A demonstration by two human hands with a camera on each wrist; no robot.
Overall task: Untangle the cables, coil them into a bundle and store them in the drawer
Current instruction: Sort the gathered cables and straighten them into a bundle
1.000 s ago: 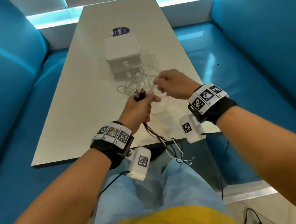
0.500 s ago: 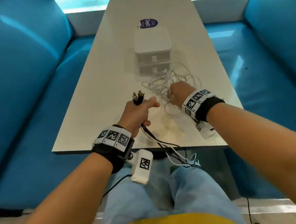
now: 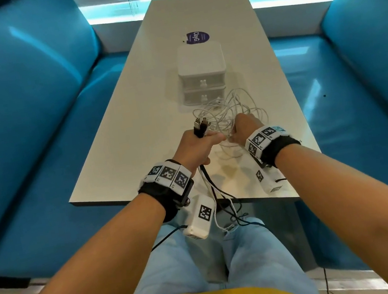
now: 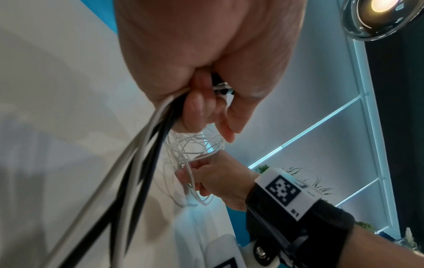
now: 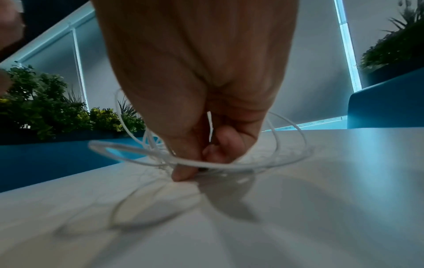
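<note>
My left hand grips a bunch of black and white cables in its fist. Their plug ends stick up above the fist, and the strands hang over the table's near edge toward my lap. My right hand is down on the table, pinching thin white cable from the loose tangle. That tangle lies just in front of a small white two-drawer box, both drawers closed.
The pale table runs away from me between two blue sofas. A purple round sticker lies behind the drawer box. More dark wires hang below the table edge by my knees.
My right hand has dropped from beside the left fist down onto the white tangle and taken hold of a strand. The left fist keeps its grip on the bunch.
</note>
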